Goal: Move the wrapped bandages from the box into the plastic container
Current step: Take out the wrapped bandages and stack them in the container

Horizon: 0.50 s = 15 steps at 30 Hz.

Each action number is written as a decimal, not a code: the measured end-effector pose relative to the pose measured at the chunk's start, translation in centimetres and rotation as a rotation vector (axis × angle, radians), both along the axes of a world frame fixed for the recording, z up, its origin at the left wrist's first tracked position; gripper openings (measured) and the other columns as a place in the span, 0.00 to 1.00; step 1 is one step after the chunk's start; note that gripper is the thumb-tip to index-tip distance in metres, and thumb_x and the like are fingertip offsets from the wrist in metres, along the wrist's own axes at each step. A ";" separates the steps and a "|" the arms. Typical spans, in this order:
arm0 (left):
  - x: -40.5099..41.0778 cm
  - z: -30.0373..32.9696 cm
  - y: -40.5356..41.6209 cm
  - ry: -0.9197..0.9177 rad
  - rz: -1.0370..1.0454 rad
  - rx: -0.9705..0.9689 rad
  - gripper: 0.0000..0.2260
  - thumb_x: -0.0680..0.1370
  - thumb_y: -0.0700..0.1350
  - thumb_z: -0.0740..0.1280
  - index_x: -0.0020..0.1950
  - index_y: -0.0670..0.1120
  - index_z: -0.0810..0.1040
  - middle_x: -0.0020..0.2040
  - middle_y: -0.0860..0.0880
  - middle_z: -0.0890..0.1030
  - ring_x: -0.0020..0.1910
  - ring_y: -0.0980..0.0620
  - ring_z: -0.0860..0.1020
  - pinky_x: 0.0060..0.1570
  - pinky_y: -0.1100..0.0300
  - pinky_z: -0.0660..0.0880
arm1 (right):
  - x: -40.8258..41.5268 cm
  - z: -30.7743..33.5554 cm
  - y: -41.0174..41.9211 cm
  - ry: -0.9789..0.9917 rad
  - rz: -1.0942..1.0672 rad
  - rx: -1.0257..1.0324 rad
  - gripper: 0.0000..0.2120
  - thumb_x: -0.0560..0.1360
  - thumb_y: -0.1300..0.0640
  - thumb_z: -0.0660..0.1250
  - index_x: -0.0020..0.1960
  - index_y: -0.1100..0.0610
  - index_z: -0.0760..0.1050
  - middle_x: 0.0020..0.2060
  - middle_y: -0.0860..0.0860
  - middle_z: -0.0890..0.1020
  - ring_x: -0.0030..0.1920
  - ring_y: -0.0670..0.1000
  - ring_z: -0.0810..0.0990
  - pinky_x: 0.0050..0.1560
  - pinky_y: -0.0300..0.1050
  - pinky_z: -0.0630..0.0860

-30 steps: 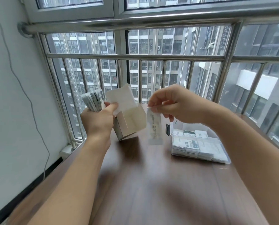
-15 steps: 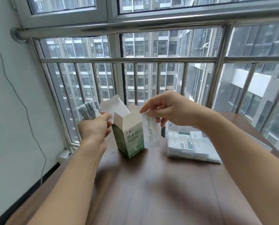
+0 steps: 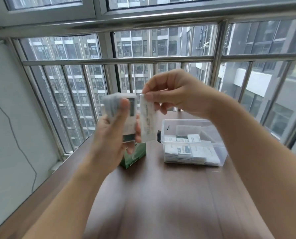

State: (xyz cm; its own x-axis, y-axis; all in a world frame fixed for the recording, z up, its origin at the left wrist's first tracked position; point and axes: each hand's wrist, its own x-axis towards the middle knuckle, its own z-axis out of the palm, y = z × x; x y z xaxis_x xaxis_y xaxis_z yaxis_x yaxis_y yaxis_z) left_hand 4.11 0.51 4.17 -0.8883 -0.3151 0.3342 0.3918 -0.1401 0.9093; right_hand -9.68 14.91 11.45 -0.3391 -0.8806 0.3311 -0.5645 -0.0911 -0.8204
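Tabletop; box seemingly mid-table.

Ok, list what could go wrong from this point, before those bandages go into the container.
1. The left hand grips a fanned stack of wrapped bandages above the table; some could slip out and scatter.
2. The right hand pinches a single wrapper by its top edge only, so it might drop short of the plastic container.
3. The green box stands upright right under the left hand and could be knocked over.

High-rise flat balcony; barred window; tower blocks outside.
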 end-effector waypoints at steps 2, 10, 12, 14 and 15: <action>-0.3 -0.5 0.9 -0.102 -0.096 -0.003 0.19 0.61 0.66 0.73 0.40 0.53 0.85 0.34 0.47 0.80 0.27 0.52 0.78 0.21 0.64 0.70 | -0.1 0.7 0.8 -0.017 0.050 0.024 0.05 0.74 0.61 0.71 0.49 0.61 0.81 0.37 0.52 0.83 0.35 0.48 0.78 0.37 0.40 0.78; -0.6 -0.8 2.1 -0.208 -0.082 0.009 0.17 0.64 0.53 0.71 0.49 0.46 0.78 0.35 0.49 0.83 0.29 0.52 0.82 0.21 0.65 0.75 | 0.2 0.9 1.1 0.074 -0.115 0.119 0.06 0.74 0.64 0.72 0.50 0.65 0.81 0.40 0.58 0.84 0.37 0.52 0.84 0.38 0.43 0.83; -0.6 -1.0 2.0 -0.208 -0.086 -0.019 0.16 0.65 0.51 0.72 0.49 0.45 0.78 0.35 0.48 0.83 0.31 0.52 0.83 0.23 0.64 0.76 | 0.5 0.7 0.8 0.064 -0.126 0.132 0.06 0.74 0.64 0.73 0.50 0.65 0.80 0.41 0.58 0.83 0.38 0.52 0.85 0.39 0.43 0.83; -0.7 -1.1 1.9 -0.208 -0.102 -0.050 0.14 0.67 0.50 0.72 0.50 0.46 0.78 0.37 0.47 0.83 0.34 0.51 0.83 0.25 0.64 0.76 | 0.7 0.5 0.5 0.058 -0.120 0.157 0.08 0.73 0.64 0.74 0.51 0.65 0.80 0.44 0.58 0.84 0.38 0.53 0.85 0.40 0.43 0.83; -0.8 -1.2 1.8 -0.206 -0.113 -0.058 0.13 0.69 0.49 0.72 0.50 0.46 0.79 0.37 0.47 0.83 0.35 0.51 0.84 0.25 0.64 0.76 | 0.7 0.4 0.4 0.045 -0.110 0.172 0.10 0.73 0.65 0.74 0.52 0.64 0.79 0.47 0.57 0.83 0.38 0.53 0.85 0.39 0.44 0.83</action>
